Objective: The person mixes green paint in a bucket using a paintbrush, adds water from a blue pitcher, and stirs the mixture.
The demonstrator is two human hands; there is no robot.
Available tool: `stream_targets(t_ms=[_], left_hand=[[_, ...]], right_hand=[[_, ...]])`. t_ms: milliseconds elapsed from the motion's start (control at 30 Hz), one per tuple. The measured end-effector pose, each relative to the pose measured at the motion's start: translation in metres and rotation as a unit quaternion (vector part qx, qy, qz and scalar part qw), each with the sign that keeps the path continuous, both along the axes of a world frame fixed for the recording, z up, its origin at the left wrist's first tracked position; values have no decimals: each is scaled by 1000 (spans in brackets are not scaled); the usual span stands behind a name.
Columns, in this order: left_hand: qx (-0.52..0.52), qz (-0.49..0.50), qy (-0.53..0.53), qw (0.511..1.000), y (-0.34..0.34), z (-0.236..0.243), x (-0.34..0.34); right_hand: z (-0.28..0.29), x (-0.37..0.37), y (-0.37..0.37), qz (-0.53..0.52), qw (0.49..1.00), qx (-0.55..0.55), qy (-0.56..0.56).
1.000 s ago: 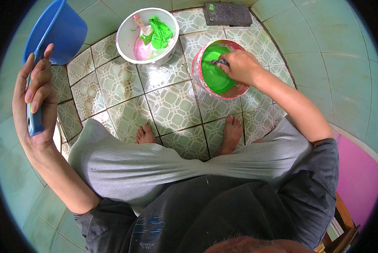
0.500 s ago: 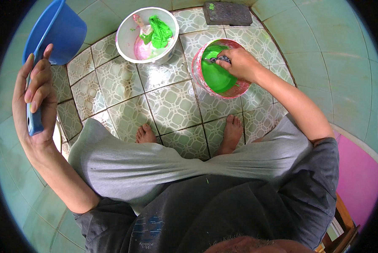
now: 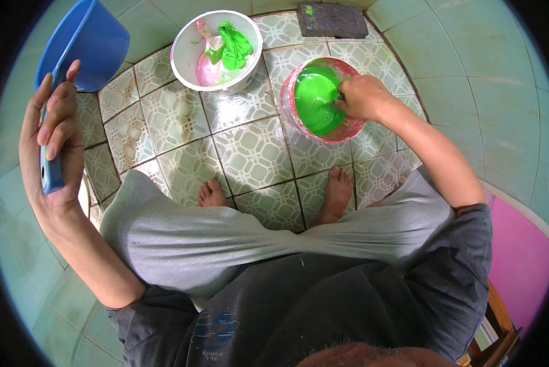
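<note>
On the left, the long handle of a blue water dipper point(image 3: 100, 55) lies in my left hand point(image 3: 65, 131), fingers curled round it. The dipper's bowl is raised near the left wall. My right hand point(image 3: 367, 99) reaches over a paint-smeared red and white bucket point(image 3: 288, 101). Closed in it is a dark-handled tool point(image 3: 340, 96), its lower end hidden by the hand and the paint, so its kind does not show. Bright green paint point(image 3: 316, 104) fills the bottom of this bucket, with streaks on its inner wall.
A white bucket point(image 3: 176, 61) stands left of the paint bucket, holding a crumpled green cloth or bag point(image 3: 235, 49) and what looks like a paintbrush point(image 3: 212, 40). A dark block point(image 3: 332, 21) lies by the far wall. My bare feet point(image 3: 336, 192) rest on patterned floor tiles point(image 3: 253, 156).
My right hand has moved a little to the right inside the bucket's rim, taking the dark-handled tool with it. More of the green paint's surface shows. My left hand and the dipper have barely shifted.
</note>
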State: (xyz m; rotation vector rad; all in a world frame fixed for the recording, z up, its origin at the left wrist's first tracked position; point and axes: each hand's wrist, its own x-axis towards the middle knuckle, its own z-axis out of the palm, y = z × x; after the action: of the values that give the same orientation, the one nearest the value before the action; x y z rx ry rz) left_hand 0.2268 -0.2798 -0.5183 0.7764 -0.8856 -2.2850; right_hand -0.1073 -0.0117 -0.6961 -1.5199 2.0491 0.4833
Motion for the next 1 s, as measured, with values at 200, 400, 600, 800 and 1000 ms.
stream_targets(t_ms=[200,400,600,800,1000], left_hand=[[3,2,-5,1000,0,0,-1],[15,2,3,1000,-2,-1,1],[2,8,-2,1000,2,-1,-2],[0,2,-14,1000,6,4,-5],[41,-20,4,999,6,5,-4]], right_hand=[[-18,-3,1,-6,989,-147,11],[-24,9,0,36,974,-176,-135],[-11,7,6,12,991,-40,-125],[-2,-1,7,-19,993,-116,-17],[11,-5,3,-53,987,-149,-36]])
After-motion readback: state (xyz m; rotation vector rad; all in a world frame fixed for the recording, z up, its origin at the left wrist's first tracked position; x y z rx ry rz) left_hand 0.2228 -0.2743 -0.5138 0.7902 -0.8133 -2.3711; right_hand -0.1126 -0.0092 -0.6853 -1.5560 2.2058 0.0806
